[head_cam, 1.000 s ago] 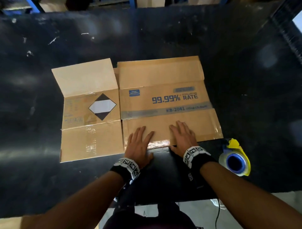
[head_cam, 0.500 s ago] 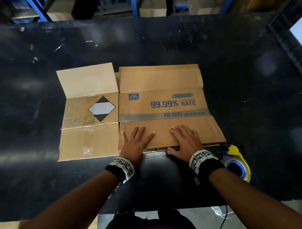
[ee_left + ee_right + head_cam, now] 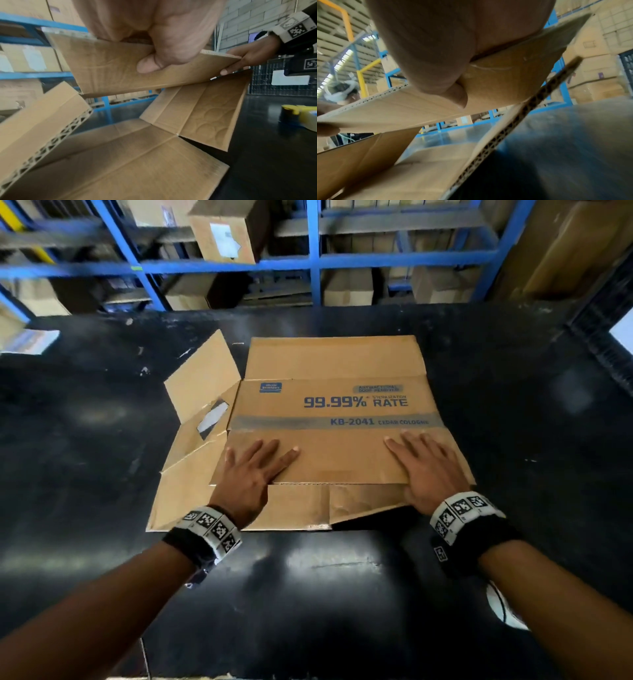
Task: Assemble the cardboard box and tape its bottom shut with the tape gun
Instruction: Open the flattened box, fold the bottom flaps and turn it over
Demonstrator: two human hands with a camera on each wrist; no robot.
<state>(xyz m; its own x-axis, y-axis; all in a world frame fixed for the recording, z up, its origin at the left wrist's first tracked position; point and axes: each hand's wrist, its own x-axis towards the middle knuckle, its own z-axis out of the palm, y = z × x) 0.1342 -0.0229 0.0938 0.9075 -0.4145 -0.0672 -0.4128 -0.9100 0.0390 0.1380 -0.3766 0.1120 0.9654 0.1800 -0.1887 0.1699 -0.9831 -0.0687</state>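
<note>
Up top on the head view, I see the cardboard box [image 3: 329, 412] half opened on the black table [image 3: 513, 440], its printed panel raised and facing up. My left hand [image 3: 251, 474] and right hand [image 3: 430, 470] each clamp the near flap [image 3: 342, 460], fingers spread flat on top, thumbs hidden under the edge. A side panel with a diamond label [image 3: 212, 419] slopes down to the left. Blue shelving [image 3: 315, 261] stacked with cartons stands behind the table.

From the left wrist, my thumb [image 3: 150, 65] presses the underside of that flap [image 3: 120, 67], so the hand pinches it. The right hand [image 3: 248, 58] holds the flap's far corner. Below lie the box's inner panels [image 3: 137, 155], spread apart. The tape gun [image 3: 302, 116], yellow and blurred, sits on the table well to the right, untouched.

From the right wrist, my thumb [image 3: 453, 94] likewise pinches the flap [image 3: 505, 75] from beneath; a corrugated edge [image 3: 513, 125] runs diagonally below.
</note>
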